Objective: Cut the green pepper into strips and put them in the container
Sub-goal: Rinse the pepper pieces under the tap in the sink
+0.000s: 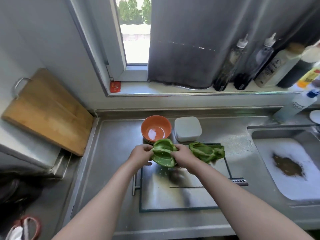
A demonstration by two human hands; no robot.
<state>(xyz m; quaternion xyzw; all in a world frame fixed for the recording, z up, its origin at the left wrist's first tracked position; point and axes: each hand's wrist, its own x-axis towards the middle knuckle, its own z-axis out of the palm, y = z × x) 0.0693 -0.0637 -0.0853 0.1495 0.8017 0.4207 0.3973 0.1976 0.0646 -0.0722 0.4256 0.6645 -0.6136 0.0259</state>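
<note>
**A Pepper Half Is Held Over the Steel Board**

One half of the green pepper [163,155] is held up by both hands, just above the far left corner of the steel cutting board [173,196]. Its hollow inside is turned up, and small pale seeds are seen in it. The left hand [141,155] is closed on the left edge of this half, with the fingers curled round it. The right hand [184,155] is closed on its right edge, with the fingers bent over the rim. The other pepper half [207,151] is laid on the far right corner of the board, inside up. It is near the right hand but is not held. A few seeds are scattered on the board under the held half. A knife [239,181] is laid flat on the board, and its dark handle is stuck out over the right edge.

The board is set on the steel bench [112,153], near the front edge. An orange bowl [155,129] is placed at the back edge of the bench, just behind the held half. A white container [187,129] is set just to the right of the bowl and is covered by a white lid. A wooden board [48,111] is leaned against the wall at the back left corner. A sink [256,134] is sunk into the right end of the bench, and something white with a brown heap on it is seen inside. Bottles [230,64] are lined up on the window sill behind the bench.
</note>
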